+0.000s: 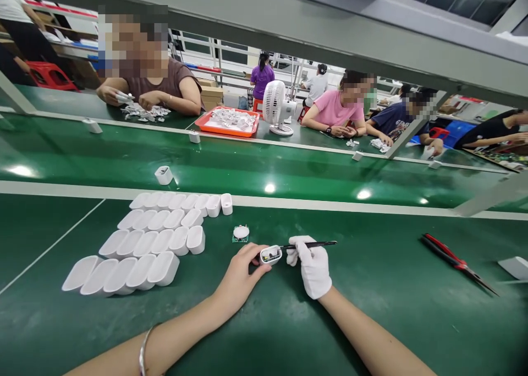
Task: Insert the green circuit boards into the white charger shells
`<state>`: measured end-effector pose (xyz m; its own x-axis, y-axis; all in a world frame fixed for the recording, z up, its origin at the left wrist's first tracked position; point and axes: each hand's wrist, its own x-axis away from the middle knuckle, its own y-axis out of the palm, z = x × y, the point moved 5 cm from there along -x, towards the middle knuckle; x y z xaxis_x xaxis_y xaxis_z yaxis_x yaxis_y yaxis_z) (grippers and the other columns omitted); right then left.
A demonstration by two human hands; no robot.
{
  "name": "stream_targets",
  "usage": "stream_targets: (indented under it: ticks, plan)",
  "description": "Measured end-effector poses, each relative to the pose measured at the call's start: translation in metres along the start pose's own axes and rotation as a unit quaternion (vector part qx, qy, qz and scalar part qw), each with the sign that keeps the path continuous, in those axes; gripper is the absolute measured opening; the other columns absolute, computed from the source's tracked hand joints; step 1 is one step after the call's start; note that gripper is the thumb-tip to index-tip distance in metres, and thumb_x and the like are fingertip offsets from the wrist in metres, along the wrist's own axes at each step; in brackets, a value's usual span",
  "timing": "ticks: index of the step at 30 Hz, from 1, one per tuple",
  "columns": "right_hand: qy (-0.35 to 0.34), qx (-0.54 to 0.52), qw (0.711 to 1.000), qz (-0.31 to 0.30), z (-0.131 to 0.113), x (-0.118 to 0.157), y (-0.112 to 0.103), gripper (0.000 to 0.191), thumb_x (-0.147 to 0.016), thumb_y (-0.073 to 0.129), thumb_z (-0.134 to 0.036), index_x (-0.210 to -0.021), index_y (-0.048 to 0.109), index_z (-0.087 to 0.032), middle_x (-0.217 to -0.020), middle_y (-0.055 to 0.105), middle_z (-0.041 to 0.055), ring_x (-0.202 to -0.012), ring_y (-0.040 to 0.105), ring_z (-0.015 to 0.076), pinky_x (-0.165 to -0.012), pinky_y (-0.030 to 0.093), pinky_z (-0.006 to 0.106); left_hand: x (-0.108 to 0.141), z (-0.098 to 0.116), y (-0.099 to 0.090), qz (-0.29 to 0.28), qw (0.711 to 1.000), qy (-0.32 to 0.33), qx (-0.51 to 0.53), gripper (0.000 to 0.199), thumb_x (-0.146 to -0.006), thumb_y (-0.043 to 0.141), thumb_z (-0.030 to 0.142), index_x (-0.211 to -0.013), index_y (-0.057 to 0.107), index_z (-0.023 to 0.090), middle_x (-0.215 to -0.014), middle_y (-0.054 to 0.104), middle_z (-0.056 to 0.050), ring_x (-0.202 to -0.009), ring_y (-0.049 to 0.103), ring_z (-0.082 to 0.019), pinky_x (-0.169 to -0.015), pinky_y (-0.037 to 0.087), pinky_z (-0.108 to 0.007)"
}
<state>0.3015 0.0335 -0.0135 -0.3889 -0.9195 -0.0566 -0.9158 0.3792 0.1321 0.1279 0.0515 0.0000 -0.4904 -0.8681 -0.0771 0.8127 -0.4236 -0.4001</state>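
My bare left hand grips a small white plastic housing between thumb and fingers. Its open end faces up, and electronic parts show inside. In a white glove, my right hand is closed around black tweezers, whose tip points left to the rim of the housing. Just behind my left hand lies a green circuit board with a round white part on top. To the left stand several rows of white housings, packed side by side.
Red-handled long-nose pliers lie at the right, near another white piece. One white housing rests on the green strip beyond the pale rail. Across the bench sit co-workers, a white fan and an orange tray of white parts.
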Motion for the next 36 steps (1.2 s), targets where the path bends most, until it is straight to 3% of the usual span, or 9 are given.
stream_targets:
  ticks: [28,36]
  plan:
    - [0.036,0.022,0.999,-0.013,0.003,-0.001,0.008,0.041,-0.068,0.07,-0.053,-0.073,0.064,-0.012,-0.047,0.06,0.0018,-0.037,0.053,0.0101,-0.037,0.041,0.018,-0.002,-0.009,0.001,0.006,1.0,0.008,0.0,0.026,-0.083,0.061,0.024,-0.109,0.065,0.027,-0.089,0.058,0.0,-0.078,0.055,-0.016,-0.075,0.044,-0.028]
    - [0.037,-0.003,0.999,-0.005,-0.004,0.008,0.016,0.048,-0.069,0.064,-0.061,-0.077,0.061,-0.014,-0.049,0.06,0.0009,-0.037,0.051,0.0103,-0.038,0.04,0.02,-0.003,-0.004,0.001,0.006,1.0,0.011,0.001,0.026,-0.083,0.061,0.023,-0.108,0.065,0.027,-0.09,0.059,0.0,-0.08,0.055,-0.016,-0.075,0.045,-0.028]
